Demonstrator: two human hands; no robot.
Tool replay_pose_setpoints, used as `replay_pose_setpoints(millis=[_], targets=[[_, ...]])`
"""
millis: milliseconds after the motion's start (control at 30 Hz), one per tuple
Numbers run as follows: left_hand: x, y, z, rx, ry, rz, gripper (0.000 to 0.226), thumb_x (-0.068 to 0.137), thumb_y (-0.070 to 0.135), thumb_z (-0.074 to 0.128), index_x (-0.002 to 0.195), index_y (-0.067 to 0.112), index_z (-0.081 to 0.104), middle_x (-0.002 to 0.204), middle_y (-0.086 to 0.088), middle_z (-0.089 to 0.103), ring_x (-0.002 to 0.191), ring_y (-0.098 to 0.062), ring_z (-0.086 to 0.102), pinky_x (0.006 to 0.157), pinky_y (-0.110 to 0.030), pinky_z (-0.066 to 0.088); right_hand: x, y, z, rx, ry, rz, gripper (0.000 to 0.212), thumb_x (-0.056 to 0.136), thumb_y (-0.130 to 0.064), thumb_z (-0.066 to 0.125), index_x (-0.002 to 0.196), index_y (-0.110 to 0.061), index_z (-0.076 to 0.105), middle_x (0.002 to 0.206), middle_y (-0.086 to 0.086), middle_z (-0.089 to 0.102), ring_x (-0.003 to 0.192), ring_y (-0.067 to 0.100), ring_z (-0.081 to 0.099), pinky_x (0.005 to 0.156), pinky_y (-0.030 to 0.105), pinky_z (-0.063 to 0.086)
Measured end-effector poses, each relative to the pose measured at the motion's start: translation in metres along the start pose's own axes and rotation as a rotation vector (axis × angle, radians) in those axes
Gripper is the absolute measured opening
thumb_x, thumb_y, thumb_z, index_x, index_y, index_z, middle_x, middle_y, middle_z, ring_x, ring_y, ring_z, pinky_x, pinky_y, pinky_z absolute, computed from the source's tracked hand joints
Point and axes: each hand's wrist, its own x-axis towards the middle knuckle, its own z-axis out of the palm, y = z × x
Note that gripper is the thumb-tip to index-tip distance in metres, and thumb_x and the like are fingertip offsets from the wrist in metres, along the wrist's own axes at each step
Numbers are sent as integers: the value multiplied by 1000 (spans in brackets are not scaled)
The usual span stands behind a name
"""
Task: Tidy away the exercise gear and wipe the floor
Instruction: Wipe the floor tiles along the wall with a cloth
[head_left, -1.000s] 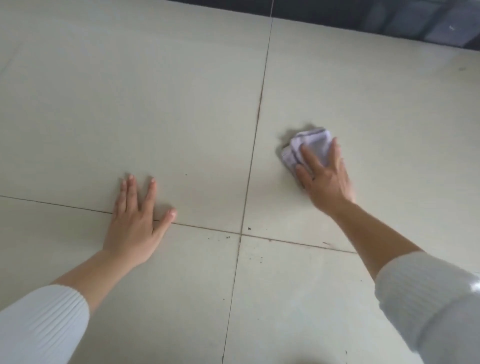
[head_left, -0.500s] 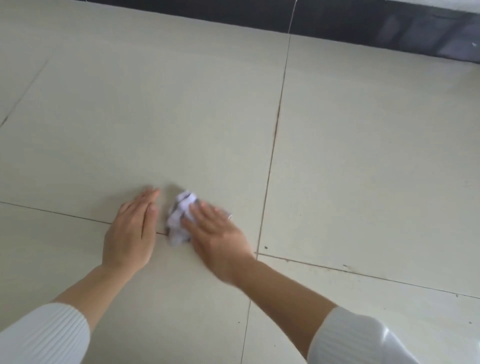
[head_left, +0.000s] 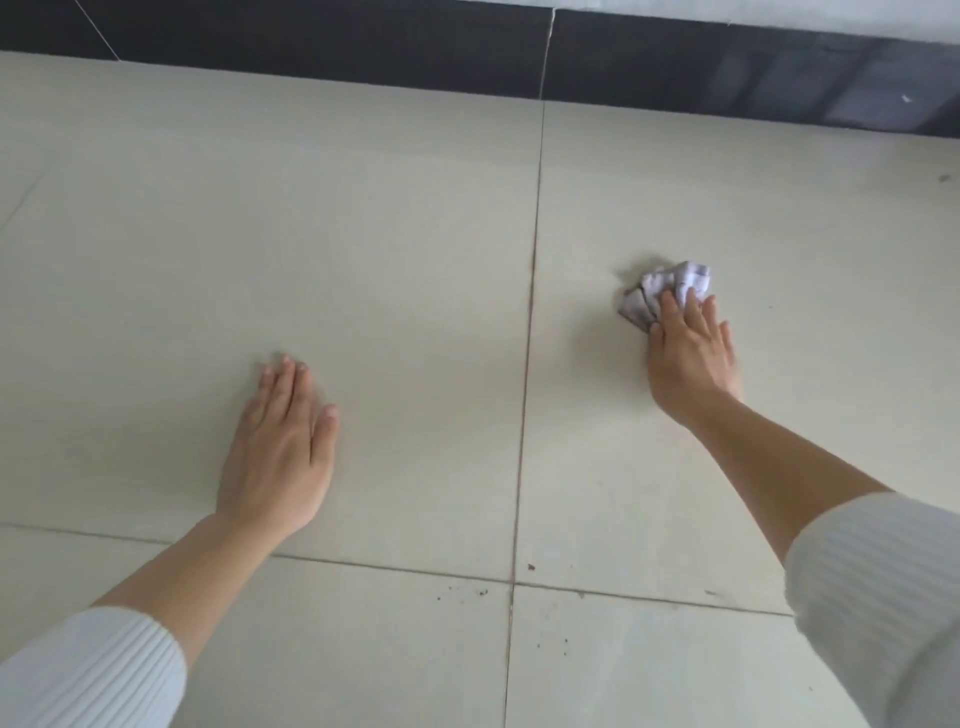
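Note:
A crumpled pale lilac cloth (head_left: 665, 288) lies on the cream tiled floor (head_left: 363, 249), right of the long grout line. My right hand (head_left: 688, 356) presses flat on the cloth's near part, fingers stretched over it. My left hand (head_left: 280, 457) rests flat on the floor to the left, palm down, fingers together and holding nothing. No exercise gear is in sight.
A dark skirting band (head_left: 363, 47) runs along the far edge of the floor. Small dark crumbs (head_left: 467, 592) lie near the crossing of the grout lines in front of me. White ribbed sleeves cover both forearms.
My right hand swept the cloth left until it was beside my left hand, then back out to the right and farther away. My left hand stayed planted on the floor.

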Motion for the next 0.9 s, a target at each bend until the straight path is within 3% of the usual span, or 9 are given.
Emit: replay_pose_setpoints(millis=[200, 300, 433, 500, 633, 767, 833, 900], targets=[[75, 29, 10, 0, 78, 9, 72, 91, 47, 13, 150, 8, 25, 157, -18, 17, 147, -32, 12, 119, -43, 10, 44, -6, 12, 20, 28, 83, 51, 104, -23, 17, 154, -15, 10, 161, 6, -1, 148, 21, -6, 119, 36, -4], [81, 32, 13, 1, 154, -10, 66, 92, 46, 22, 148, 11, 32, 155, -17, 25, 144, -31, 19, 118, -42, 14, 83, -6, 5, -22, 10, 47, 51, 104, -24, 19, 153, -14, 12, 161, 8, 1, 148, 23, -4, 118, 39, -1], [78, 35, 9, -23, 138, -55, 64, 91, 47, 25, 148, 20, 31, 157, -8, 23, 145, -26, 18, 115, -43, 18, 113, -34, -1, 14, 7, 43, 49, 102, -23, 23, 151, -16, 21, 160, 9, 9, 147, 24, 5, 119, 40, 7], [78, 37, 7, -23, 126, -60, 64, 90, 48, 25, 148, 21, 31, 158, -7, 23, 145, -25, 18, 114, -43, 19, 99, -69, 15, 74, 25, -114, 50, 101, -22, 23, 150, -17, 27, 159, 10, 14, 147, 24, 11, 118, 38, 10], [76, 38, 5, -34, 101, -82, 64, 90, 46, 28, 148, 20, 32, 157, -7, 24, 144, -25, 20, 113, -43, 22, 12, -113, 48, 108, -35, -679, 52, 96, -25, 29, 144, -8, 41, 152, 15, 32, 141, 30, 31, 115, 37, 24], [75, 40, 2, -46, 66, -109, 64, 89, 47, 27, 148, 22, 32, 158, -5, 24, 144, -24, 19, 113, -42, 22, -10, -73, 28, -36, -257, -1090, 51, 96, -16, 45, 147, -15, 36, 157, 5, 25, 145, 17, 21, 118, 35, 21], [76, 40, 0, -46, 50, -117, 64, 88, 47, 27, 147, 22, 32, 158, -4, 24, 144, -24, 20, 113, -43, 23, 24, -46, 15, -96, -199, -993, 61, 91, -4, 51, 148, -17, 32, 156, 4, 26, 144, 18, 23, 117, 36, 24], [76, 40, -1, -37, 43, -125, 64, 88, 47, 27, 147, 23, 33, 157, -4, 24, 143, -24, 21, 113, -43, 24, 69, -30, 3, -88, -93, -660, 60, 95, -2, 45, 149, -17, 28, 156, 6, 25, 144, 21, 24, 117, 40, 23]])
